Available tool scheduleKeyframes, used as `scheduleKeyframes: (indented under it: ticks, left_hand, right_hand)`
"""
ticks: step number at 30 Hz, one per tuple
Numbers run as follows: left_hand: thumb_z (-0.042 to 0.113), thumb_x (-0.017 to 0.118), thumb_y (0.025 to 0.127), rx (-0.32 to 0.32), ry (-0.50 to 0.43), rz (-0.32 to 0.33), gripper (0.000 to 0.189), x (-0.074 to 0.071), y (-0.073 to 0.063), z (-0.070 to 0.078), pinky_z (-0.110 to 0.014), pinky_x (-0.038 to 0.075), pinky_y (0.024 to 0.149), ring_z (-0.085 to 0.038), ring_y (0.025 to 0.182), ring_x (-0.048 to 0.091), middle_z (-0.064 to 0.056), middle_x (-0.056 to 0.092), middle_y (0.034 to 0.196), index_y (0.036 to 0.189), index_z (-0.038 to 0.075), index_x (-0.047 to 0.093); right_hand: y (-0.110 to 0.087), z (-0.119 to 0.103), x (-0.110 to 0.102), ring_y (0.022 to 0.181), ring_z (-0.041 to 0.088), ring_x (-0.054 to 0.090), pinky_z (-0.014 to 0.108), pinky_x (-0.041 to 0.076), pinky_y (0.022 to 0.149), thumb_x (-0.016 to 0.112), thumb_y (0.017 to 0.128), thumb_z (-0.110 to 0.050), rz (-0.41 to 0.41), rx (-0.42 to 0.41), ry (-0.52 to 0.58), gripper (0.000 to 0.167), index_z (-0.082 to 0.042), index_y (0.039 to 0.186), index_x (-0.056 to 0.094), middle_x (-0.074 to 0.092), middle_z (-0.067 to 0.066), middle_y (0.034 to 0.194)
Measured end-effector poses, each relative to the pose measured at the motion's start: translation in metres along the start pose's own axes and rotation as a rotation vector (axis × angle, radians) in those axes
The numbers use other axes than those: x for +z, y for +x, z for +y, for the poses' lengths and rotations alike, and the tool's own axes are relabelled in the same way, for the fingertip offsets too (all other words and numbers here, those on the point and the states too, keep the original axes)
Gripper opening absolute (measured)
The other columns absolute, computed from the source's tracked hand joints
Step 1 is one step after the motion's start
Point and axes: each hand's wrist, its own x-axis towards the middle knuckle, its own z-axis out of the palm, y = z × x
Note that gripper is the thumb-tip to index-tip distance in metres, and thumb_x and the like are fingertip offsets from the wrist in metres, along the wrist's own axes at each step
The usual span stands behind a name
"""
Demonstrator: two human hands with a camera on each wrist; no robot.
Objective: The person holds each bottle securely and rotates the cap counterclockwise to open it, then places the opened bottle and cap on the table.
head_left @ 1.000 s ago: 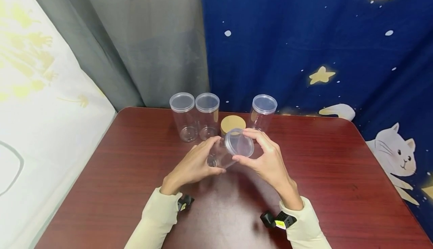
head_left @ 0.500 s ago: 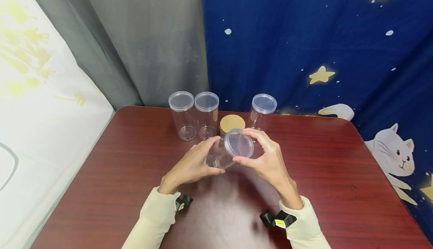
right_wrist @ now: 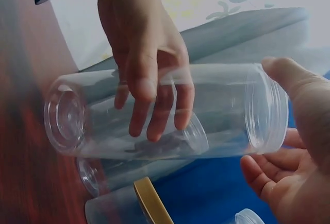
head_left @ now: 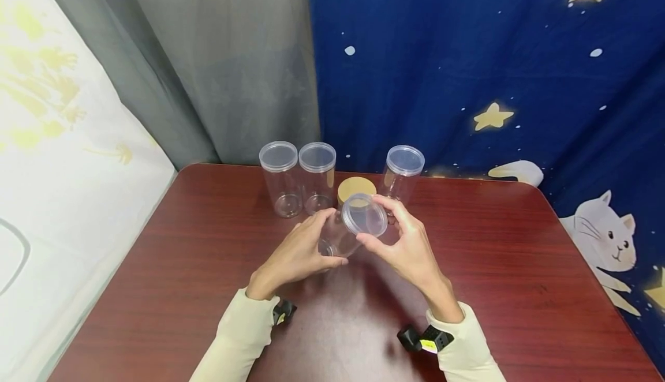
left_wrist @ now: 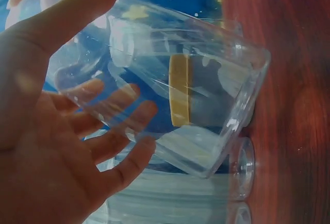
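Observation:
A clear plastic jar (head_left: 340,235) is held tilted above the table, its clear lid (head_left: 365,214) toward the upper right. My left hand (head_left: 296,249) grips the jar's body, thumb on the near side and fingers round the far side. With thumb and fingers my right hand (head_left: 407,249) holds the lid by its rim. The left wrist view shows the jar's see-through wall (left_wrist: 216,85) with the fingers behind it. In the right wrist view the jar (right_wrist: 221,110) lies nearly sideways across the picture, and nothing shows inside it.
Behind the hands, two clear lidded jars stand together, a left one (head_left: 280,180) and a right one (head_left: 318,177). A jar with a tan lid (head_left: 357,187) is partly hidden by the held jar. Another clear-lidded jar (head_left: 404,168) stands right, near the table's (head_left: 493,243) back edge.
My right hand and the lid end of the jar have shifted slightly up and left. The left hand keeps its grip, and the standing jars stay in place.

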Motion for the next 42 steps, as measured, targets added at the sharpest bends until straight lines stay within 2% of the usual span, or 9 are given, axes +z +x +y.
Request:
scheduleKeyframes:
  ticks: [6, 11, 16, 20, 25, 30, 35, 42]
  left_hand:
    - [0.040, 0.090, 0.067, 0.000, 0.060, 0.063, 0.086, 0.003, 0.001, 0.006, -0.045, 0.048, 0.094, -0.024, 0.109, 0.058, -0.007, 0.058, 0.127, 0.133, 0.006, 0.048]
    - [0.040, 0.091, 0.066, 0.017, 0.109, 0.099, 0.086, 0.004, 0.001, 0.009, -0.046, 0.048, 0.090, -0.025, 0.109, 0.057, -0.008, 0.058, 0.125, 0.131, 0.004, 0.048]
    - [0.038, 0.091, 0.066, 0.039, 0.147, 0.105, 0.085, 0.009, 0.000, 0.011, -0.042, 0.048, 0.083, -0.024, 0.108, 0.056, -0.008, 0.057, 0.121, 0.130, 0.003, 0.048]
    - [0.037, 0.091, 0.066, 0.047, 0.156, 0.108, 0.084, 0.010, 0.000, 0.011, -0.041, 0.047, 0.082, -0.023, 0.102, 0.057, -0.008, 0.058, 0.116, 0.129, 0.003, 0.047]
    - [0.038, 0.091, 0.067, 0.064, 0.148, 0.091, 0.084, 0.009, 0.000, 0.012, -0.043, 0.048, 0.085, -0.020, 0.094, 0.060, -0.006, 0.063, 0.110, 0.130, 0.004, 0.046]
    - [0.039, 0.090, 0.067, 0.084, 0.141, 0.056, 0.086, 0.003, 0.000, 0.012, -0.043, 0.048, 0.090, -0.021, 0.105, 0.060, -0.006, 0.063, 0.118, 0.134, 0.005, 0.047]
    - [0.036, 0.090, 0.066, 0.094, 0.134, 0.046, 0.086, -0.003, -0.001, 0.011, -0.041, 0.045, 0.090, -0.018, 0.114, 0.057, -0.004, 0.062, 0.122, 0.136, 0.009, 0.047]
    - [0.036, 0.089, 0.067, 0.086, 0.113, 0.012, 0.085, -0.005, -0.002, 0.009, -0.041, 0.045, 0.090, -0.017, 0.117, 0.057, -0.003, 0.062, 0.125, 0.137, 0.011, 0.047]
  right_hand:
    - [0.000, -0.006, 0.005, 0.117, 0.022, 0.062, 0.022, 0.048, 0.098, 0.084, 0.077, -0.007, 0.006, 0.080, 0.088, 0.073, -0.007, 0.141, 0.049, 0.059, 0.009, 0.137]
    - [-0.001, -0.008, 0.009, 0.117, 0.025, 0.061, 0.020, 0.046, 0.100, 0.083, 0.078, -0.007, 0.044, 0.075, 0.116, 0.070, -0.008, 0.140, 0.051, 0.058, 0.009, 0.137]
    - [-0.004, -0.008, 0.009, 0.125, 0.024, 0.058, 0.025, 0.044, 0.104, 0.086, 0.076, -0.011, 0.070, 0.100, 0.073, 0.074, -0.008, 0.139, 0.049, 0.059, 0.009, 0.138]
    - [-0.003, -0.009, 0.010, 0.118, 0.023, 0.062, 0.024, 0.048, 0.099, 0.087, 0.075, -0.014, 0.072, 0.101, 0.053, 0.071, -0.010, 0.137, 0.051, 0.062, 0.006, 0.133]
    - [-0.001, -0.010, 0.011, 0.106, 0.022, 0.066, 0.016, 0.050, 0.088, 0.088, 0.073, -0.012, 0.116, 0.078, 0.059, 0.067, -0.007, 0.132, 0.056, 0.067, 0.009, 0.123]
    - [-0.001, -0.007, 0.011, 0.099, 0.020, 0.067, 0.015, 0.052, 0.084, 0.090, 0.067, -0.007, 0.135, 0.049, 0.084, 0.069, -0.005, 0.128, 0.058, 0.069, 0.012, 0.117]
    - [-0.001, -0.005, 0.010, 0.107, 0.017, 0.065, 0.017, 0.051, 0.088, 0.090, 0.065, 0.000, 0.126, 0.018, 0.145, 0.073, 0.000, 0.129, 0.055, 0.068, 0.015, 0.119]
    - [-0.002, -0.003, 0.010, 0.112, 0.014, 0.064, 0.019, 0.051, 0.090, 0.088, 0.061, 0.008, 0.107, -0.024, 0.229, 0.077, 0.003, 0.129, 0.052, 0.067, 0.019, 0.120]
